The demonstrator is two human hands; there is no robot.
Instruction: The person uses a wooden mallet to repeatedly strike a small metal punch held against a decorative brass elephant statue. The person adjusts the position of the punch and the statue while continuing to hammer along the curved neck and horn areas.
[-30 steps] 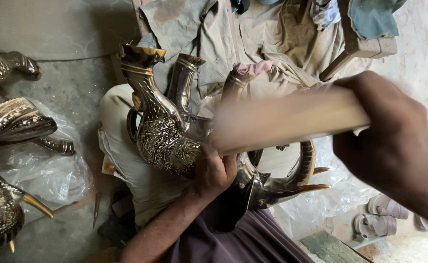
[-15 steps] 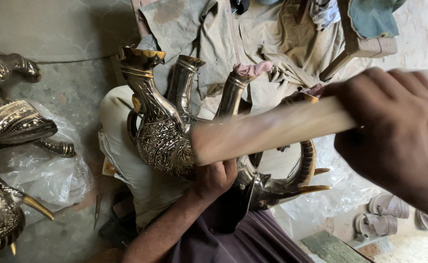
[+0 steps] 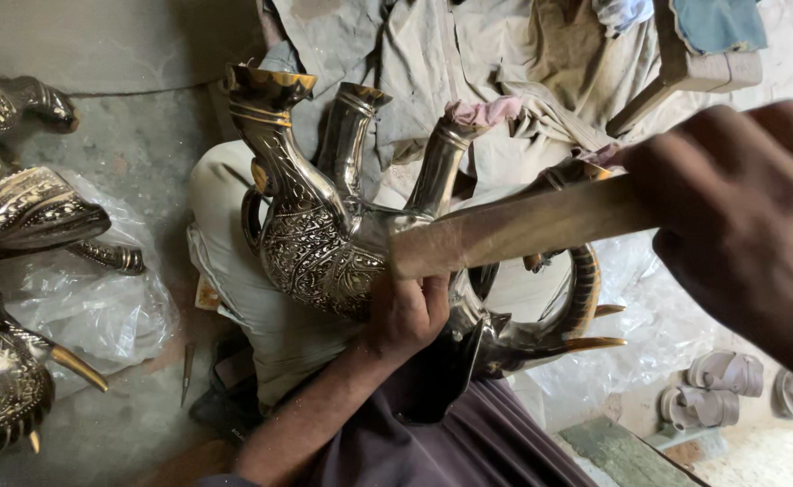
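Note:
An ornate engraved metal elephant figure (image 3: 311, 248) lies upside down on my lap, its legs pointing up and its gold-tipped tusks (image 3: 586, 344) to the right. A pink rag (image 3: 482, 110) is stuffed in one leg. My left hand (image 3: 410, 316) grips the figure's body from below. My right hand (image 3: 748, 234), close to the camera, is closed on a wooden stick (image 3: 523, 225). The stick's far end lies across the figure's body, just above my left hand.
Two more engraved metal elephants (image 3: 27, 212) (image 3: 0, 388) rest on a clear plastic sheet (image 3: 90, 311) at the left. A small metal punch (image 3: 186, 370) lies on the concrete floor. A wooden mallet (image 3: 685, 77) rests on crumpled cloth at the top right. Sandals (image 3: 721, 392) sit at the bottom right.
The stick has swung: its far end dropped lower onto the figure's body, and my right hand shifted up and to the right. My left hand kept its hold.

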